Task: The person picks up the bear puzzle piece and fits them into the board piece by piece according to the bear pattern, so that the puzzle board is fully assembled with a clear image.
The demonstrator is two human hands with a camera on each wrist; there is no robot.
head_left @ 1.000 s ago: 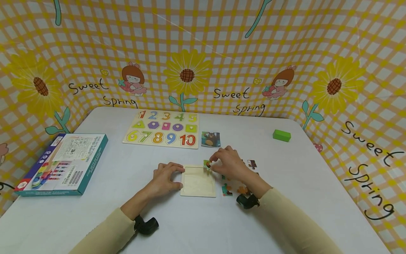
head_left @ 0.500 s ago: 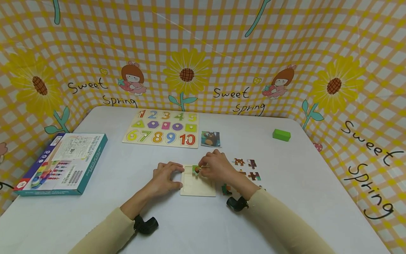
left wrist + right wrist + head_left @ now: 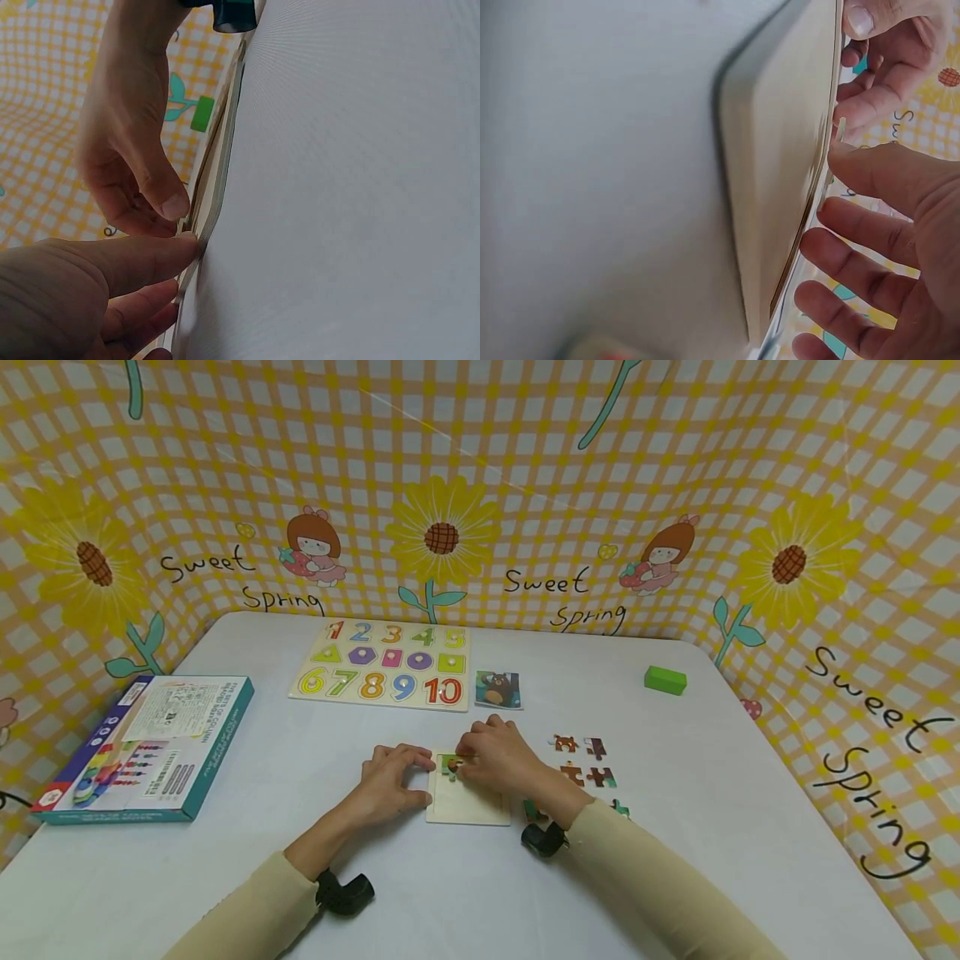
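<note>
In the head view a shallow wooden puzzle tray [image 3: 472, 807] lies flat on the white table. My left hand [image 3: 392, 781] rests thumb and fingertips on its left edge, set apart from each other. With my right hand [image 3: 501, 756] I pinch a green and brown jigsaw piece [image 3: 447, 766] over the tray's upper left corner. The right wrist view shows the piece edge-on between thumb and index finger [image 3: 855, 214], close over the tray; the other fingers are spread. From the left wrist, both hands' fingertips meet near the tray's rim [image 3: 225, 169].
Several loose jigsaw pieces [image 3: 600, 777] lie right of the tray, some behind my right forearm. Beyond it are a bear picture card [image 3: 498, 689] and a number board [image 3: 382, 664]. A boxed toy [image 3: 150, 747] sits at left, a green block [image 3: 665, 681] at far right.
My right hand has carried the jigsaw piece left, from the tray's upper right corner to its upper left corner, and lower. My left hand has stayed at the tray's left edge.
</note>
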